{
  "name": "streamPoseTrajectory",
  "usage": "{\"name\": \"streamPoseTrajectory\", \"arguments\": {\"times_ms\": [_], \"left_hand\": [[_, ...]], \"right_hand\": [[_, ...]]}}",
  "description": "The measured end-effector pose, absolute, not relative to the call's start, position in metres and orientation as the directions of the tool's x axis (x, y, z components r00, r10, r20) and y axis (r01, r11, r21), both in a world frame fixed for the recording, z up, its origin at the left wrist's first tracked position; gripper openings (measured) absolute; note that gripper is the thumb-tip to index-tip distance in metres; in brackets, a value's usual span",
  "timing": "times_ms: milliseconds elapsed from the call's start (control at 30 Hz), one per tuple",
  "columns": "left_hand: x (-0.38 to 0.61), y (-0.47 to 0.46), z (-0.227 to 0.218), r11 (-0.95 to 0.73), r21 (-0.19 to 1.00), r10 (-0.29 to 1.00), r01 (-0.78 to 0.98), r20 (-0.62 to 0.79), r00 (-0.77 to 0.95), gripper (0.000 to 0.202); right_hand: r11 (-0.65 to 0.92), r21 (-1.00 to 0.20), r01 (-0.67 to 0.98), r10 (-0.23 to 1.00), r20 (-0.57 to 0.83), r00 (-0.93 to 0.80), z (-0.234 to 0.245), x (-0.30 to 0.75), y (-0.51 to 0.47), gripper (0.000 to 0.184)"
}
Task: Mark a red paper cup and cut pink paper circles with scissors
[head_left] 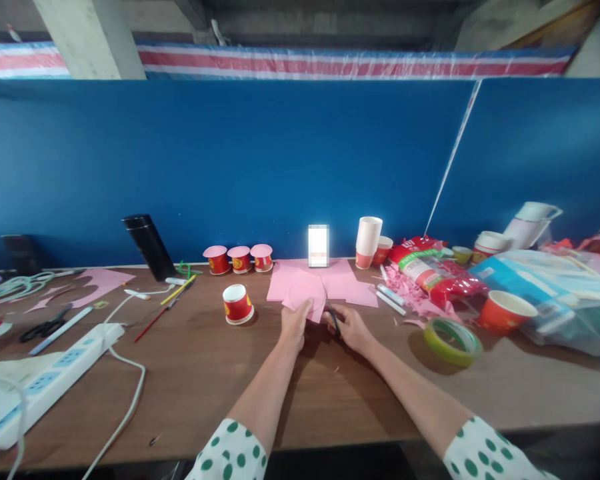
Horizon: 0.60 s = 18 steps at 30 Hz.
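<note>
My left hand (296, 324) pinches a piece of pink paper (304, 293) with a rounded outline, thumb on top. In my right hand (351, 327) is a pair of scissors (332, 316), its dark handle in my fingers and its blades at the paper's right edge. Behind them, pink sheets (280, 280) lie flat on the table against the blue partition. To the left stands a red paper cup (238, 305) with a white end up. Farther back, three red cups (240, 261) are topped with pink paper discs.
On the right are green tape (452, 341), an orange cup (507, 312), a red plastic bag (430, 270), pink scraps and stacked white cups (369, 241). On the left are a black bottle (149, 248), a power strip (60, 380) with cables, and black scissors (47, 325).
</note>
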State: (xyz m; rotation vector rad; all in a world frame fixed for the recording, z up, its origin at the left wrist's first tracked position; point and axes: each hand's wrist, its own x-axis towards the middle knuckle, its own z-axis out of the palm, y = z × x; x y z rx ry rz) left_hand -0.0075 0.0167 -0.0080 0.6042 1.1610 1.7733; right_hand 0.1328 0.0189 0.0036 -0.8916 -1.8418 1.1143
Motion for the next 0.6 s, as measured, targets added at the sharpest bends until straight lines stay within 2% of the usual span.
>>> {"name": "streamPoseTrajectory", "arguments": {"times_ms": [600], "left_hand": [[-0.0076, 0.0158, -0.0079, -0.167, 0.880, 0.888, -0.446, -0.062, -0.455, 0.042]], "right_hand": [[0.366, -0.917, 0.158, 0.857, 0.265, -0.441, 0.0033, 0.1320, 0.0193, 0.021]]}}
